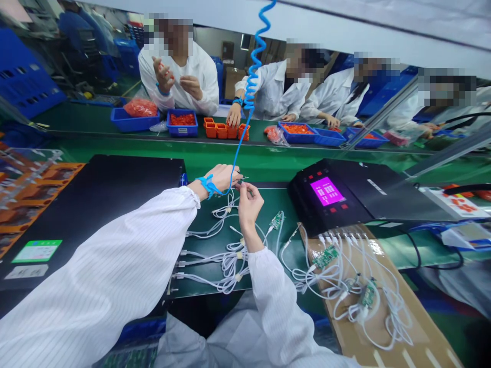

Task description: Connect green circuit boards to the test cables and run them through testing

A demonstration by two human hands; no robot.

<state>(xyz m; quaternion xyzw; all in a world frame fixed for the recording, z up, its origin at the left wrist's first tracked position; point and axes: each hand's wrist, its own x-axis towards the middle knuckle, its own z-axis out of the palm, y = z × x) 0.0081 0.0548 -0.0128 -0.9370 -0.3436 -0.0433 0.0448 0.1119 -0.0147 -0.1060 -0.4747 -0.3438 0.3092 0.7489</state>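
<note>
My left hand (221, 178), with a blue wrist strap (209, 185) on its wrist, reaches over the green work surface. My right hand (250, 202) meets it, thumb and fingers pinched together. Between the fingertips of both hands is a small dark piece (241, 180), too small to make out fully. Below the hands lie bundled white cables (230, 263), plugged in at the left. A green circuit board (276, 220) with a white cable rests right of my right hand. Another circuit board (326, 257) lies farther right among cables.
A black device with a lit purple screen (327, 191) stands at the right, a large black box (126, 179) at the left. A coiled blue cord (251, 84) hangs ahead. Across the line, people in white coats work beside blue bins (182, 131). Cardboard (406, 327) lies at lower right.
</note>
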